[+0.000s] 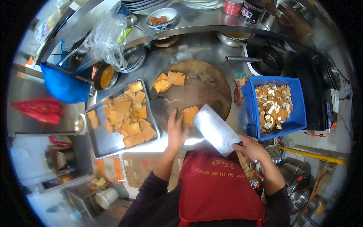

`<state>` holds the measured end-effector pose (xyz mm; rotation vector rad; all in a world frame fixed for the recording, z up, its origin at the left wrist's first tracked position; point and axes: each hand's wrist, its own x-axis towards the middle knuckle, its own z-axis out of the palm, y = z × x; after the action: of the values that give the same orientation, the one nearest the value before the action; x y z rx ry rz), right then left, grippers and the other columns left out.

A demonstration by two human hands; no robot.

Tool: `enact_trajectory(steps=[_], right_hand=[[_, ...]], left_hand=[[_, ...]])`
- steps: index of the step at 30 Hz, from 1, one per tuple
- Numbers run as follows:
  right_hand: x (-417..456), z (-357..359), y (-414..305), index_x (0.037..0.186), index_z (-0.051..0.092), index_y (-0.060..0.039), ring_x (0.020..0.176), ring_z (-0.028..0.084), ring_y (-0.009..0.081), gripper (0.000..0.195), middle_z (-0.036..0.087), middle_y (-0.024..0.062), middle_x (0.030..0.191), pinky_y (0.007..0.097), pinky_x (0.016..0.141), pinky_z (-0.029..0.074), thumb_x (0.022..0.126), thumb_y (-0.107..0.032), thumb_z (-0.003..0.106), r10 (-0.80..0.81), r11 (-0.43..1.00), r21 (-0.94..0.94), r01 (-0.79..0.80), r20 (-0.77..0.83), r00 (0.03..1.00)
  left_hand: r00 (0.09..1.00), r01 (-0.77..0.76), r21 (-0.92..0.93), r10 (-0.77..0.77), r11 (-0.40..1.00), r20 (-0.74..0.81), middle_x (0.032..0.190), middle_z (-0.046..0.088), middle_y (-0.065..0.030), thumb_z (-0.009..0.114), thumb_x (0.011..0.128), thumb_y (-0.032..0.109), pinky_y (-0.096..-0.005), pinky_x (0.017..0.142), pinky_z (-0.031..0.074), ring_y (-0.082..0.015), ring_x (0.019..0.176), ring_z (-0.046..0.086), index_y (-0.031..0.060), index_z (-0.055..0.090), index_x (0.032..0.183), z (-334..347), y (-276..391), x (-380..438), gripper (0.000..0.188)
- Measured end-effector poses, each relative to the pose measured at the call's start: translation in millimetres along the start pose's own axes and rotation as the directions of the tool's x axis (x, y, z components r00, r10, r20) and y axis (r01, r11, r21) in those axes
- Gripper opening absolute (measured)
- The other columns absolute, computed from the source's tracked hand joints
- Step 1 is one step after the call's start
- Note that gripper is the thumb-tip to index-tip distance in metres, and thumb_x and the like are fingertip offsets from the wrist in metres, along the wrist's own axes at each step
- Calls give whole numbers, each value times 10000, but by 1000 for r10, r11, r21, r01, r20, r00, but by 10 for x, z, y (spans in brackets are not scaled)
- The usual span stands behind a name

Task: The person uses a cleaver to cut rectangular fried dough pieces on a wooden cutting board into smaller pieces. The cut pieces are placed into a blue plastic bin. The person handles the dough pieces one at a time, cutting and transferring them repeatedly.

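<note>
My right hand (251, 147) grips a broad-bladed cleaver (214, 127) by its handle. The blade slants up and left, with its far corner beside a golden fried tofu slab (189, 115) on the round wooden chopping block (210, 88). My left hand (176, 130) lies at the near left of that slab, fingers apart; a fingertip appears to meet the slab's edge. Other fried tofu pieces (175, 78) sit at the block's upper left. Left of the block, a metal tray (99, 142) holds a heap of tofu slabs (122, 110). Cut tofu pieces (273, 106) with white faces fill part of a blue plastic bin (253, 129) on the right.
A steel shelf (198, 28) spans the back, bearing plates, a blue-and-white bowl (161, 18) and jars. A saucepan (269, 59) points its handle over the counter. Plastic bags (105, 37) hang at upper left near a pot of orange liquid (106, 76). A cloth (239, 85) lies beside the bin.
</note>
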<state>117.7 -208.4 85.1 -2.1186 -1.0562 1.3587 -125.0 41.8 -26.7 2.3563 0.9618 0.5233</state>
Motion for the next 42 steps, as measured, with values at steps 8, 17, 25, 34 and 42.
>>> enact_trajectory(steps=[8, 17, 25, 34, 42], right_hand=[[472, 68, -457, 1170, 559, 87, 556, 665, 222, 388, 696, 191, 801, 399, 547, 534, 1041, -272, 631, 43, 979, 203, -9, -164, 986], [323, 56, -415, 1165, 549, 98, 654, 724, 338, 459, 719, 266, 883, 469, 693, 580, 1039, -336, 633, 176, 984, 29, -175, -8, 984], [-248, 317, 100, 1259, 564, 27, 1156, 647, 502, 471, 695, 319, 1167, 548, 996, 511, 1028, -377, 635, 47, 966, -252, -64, -75, 996], [-550, 236, 326, 1262, 588, 27, 1102, 680, 472, 448, 696, 315, 1165, 532, 943, 534, 1020, -341, 670, -60, 988, -153, 34, -168, 984], [-409, 399, 427, 1286, 594, 45, 594, 678, 227, 429, 724, 182, 878, 370, 552, 536, 1032, -285, 699, 242, 913, 389, -124, -271, 932]], left_hand=[[996, -51, -32, 53, 998, 72, 1622, 419, -282, 760, 894, 199, -576, 1266, 264, -415, 1510, 396, -38, 663, 1365, 140, 74, 21, 536], [998, -52, 16, 51, 999, 28, 1608, 464, -247, 775, 880, 197, -568, 1253, 298, -371, 1497, 434, -32, 717, 1302, 217, 45, 0, 483], [997, -47, 36, 45, 998, 67, 1611, 456, -251, 766, 876, 185, -569, 1256, 288, -388, 1482, 442, -12, 729, 1281, 183, 118, 40, 453], [993, -16, 22, 13, 1000, 120, 1633, 395, -275, 790, 864, 247, -581, 1262, 266, -415, 1499, 400, 11, 633, 1387, 115, 201, 66, 595], [936, -199, 14, 185, 980, 300, 1669, 349, -228, 865, 789, 281, -559, 1303, 205, -391, 1548, 336, 71, 379, 1605, 176, 520, 325, 972]])
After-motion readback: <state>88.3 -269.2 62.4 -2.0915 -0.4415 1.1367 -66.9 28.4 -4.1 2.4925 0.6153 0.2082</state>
